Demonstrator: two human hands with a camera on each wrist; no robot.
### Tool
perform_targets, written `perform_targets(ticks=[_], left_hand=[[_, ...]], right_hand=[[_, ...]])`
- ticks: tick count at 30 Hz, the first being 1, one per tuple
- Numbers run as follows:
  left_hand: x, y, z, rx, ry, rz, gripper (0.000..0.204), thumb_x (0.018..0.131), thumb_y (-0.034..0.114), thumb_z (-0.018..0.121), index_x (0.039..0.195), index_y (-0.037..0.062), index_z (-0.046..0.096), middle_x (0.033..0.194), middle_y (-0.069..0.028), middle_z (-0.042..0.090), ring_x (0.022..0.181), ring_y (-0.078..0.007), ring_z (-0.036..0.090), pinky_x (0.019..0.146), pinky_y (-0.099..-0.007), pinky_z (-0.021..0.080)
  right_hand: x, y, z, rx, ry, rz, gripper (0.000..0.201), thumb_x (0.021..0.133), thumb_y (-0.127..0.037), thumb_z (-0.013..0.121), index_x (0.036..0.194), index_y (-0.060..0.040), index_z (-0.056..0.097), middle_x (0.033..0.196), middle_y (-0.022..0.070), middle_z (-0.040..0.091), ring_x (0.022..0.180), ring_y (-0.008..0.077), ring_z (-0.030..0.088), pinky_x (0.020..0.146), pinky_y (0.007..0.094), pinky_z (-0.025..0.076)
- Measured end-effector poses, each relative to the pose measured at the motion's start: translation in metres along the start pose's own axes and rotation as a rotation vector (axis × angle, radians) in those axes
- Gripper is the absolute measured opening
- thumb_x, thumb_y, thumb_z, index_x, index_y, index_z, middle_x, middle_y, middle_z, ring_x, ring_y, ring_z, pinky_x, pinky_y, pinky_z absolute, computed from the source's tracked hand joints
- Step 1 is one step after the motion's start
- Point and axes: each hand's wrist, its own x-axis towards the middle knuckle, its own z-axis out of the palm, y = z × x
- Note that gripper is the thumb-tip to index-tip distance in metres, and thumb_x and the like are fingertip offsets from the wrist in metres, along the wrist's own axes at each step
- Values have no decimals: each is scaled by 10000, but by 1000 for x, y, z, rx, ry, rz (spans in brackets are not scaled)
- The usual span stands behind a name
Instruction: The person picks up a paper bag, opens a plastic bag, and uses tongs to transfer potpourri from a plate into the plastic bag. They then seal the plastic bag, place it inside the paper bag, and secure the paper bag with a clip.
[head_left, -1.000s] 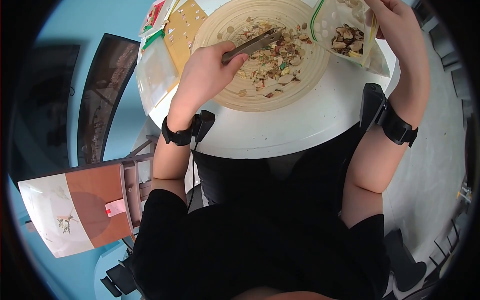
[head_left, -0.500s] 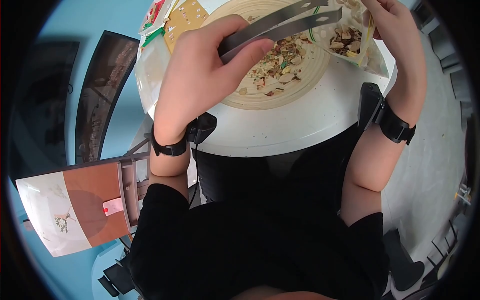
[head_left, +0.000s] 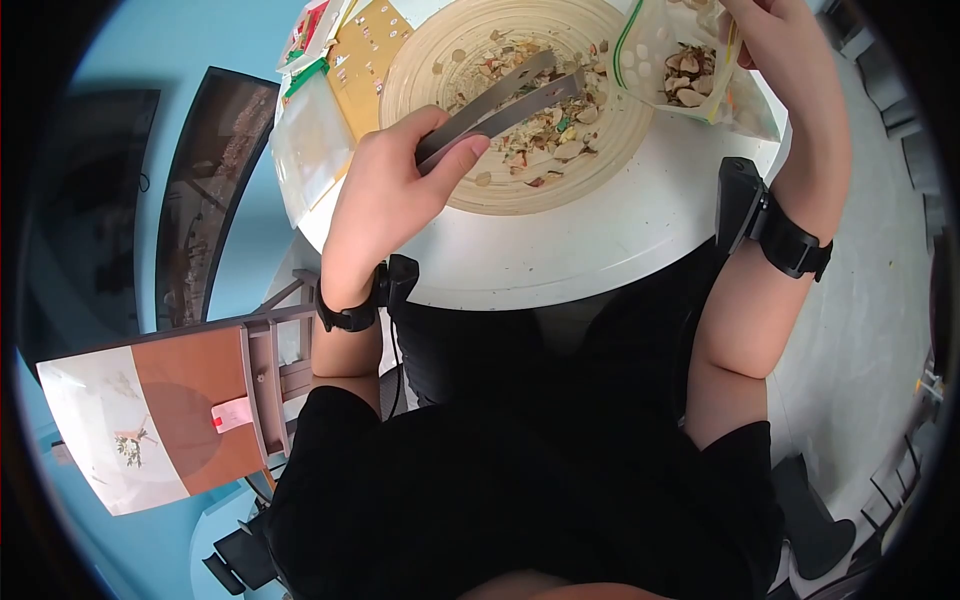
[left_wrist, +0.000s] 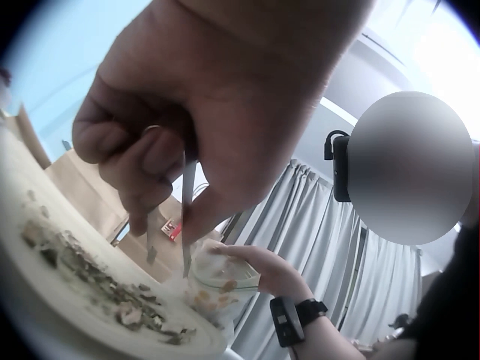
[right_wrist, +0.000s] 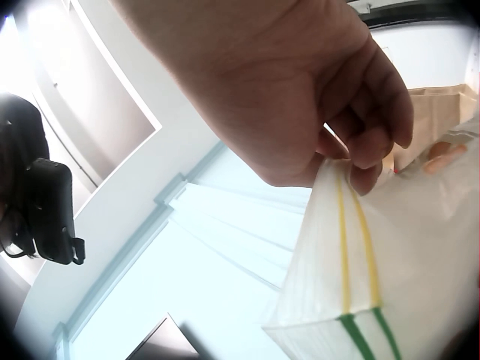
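In the head view my left hand [head_left: 390,190] grips metal tongs [head_left: 510,105], their two arms apart over a round wooden tray [head_left: 450,195] strewn with dried flakes and small bits [head_left: 560,130]. Nothing shows between the tips. My right hand [head_left: 785,50] pinches the upper edge of a clear zip bag [head_left: 640,65] standing at the tray's right side, with dried pieces [head_left: 690,80] inside. The right wrist view shows thumb and fingers [right_wrist: 364,161] on the bag's edge, beside yellow and green stripes [right_wrist: 360,247].
A tan sheet with small stickers [head_left: 365,60], a clear plastic sheet [head_left: 310,130] and a box with red items [head_left: 312,30] lie left of the tray on the white round table [head_left: 560,260]. Another bag [head_left: 755,115] is behind the held bag.
The left hand with the tongs rose toward the bag's mouth, then came back down left over the tray; the tongs' arms spread apart. The right hand stays at the bag, whose contents look shifted.
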Motion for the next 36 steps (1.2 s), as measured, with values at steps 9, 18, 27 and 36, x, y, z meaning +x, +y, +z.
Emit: perform_targets(ticks=[9, 18, 27, 36], left_hand=[[-3, -8, 22, 122, -54, 76, 306, 942, 274, 748, 959, -26, 686, 599, -95, 529, 526, -150, 390, 515, -323, 341], [-1, -8, 22, 92, -44, 75, 300, 960, 275, 720, 947, -23, 686, 596, -109, 488, 544, -169, 398, 521, -340, 346], [-2, 9, -12, -93, 130, 118, 273, 940, 243, 755, 906, -19, 685, 554, -33, 450, 505, -105, 364, 484, -282, 313], [16, 12, -11, -207, 220, 182, 370, 923, 327, 770, 896, -32, 684, 582, -46, 496, 549, -91, 408, 506, -275, 316]], right_hand=[[5, 1, -4, 20, -40, 46, 286, 991, -196, 613, 970, 64, 732, 712, 25, 650, 599, 104, 580, 529, 270, 462], [4, -4, -5, 14, -38, 70, 296, 991, -218, 625, 951, 56, 729, 696, 26, 644, 594, 106, 577, 527, 270, 459], [1, -4, -4, -23, -9, 52, 291, 990, -216, 623, 926, 49, 725, 690, 24, 639, 596, 105, 577, 534, 268, 459], [7, 4, -2, 52, -22, 59, 285, 990, -204, 621, 904, 48, 724, 679, 11, 630, 579, 95, 560, 513, 266, 437]])
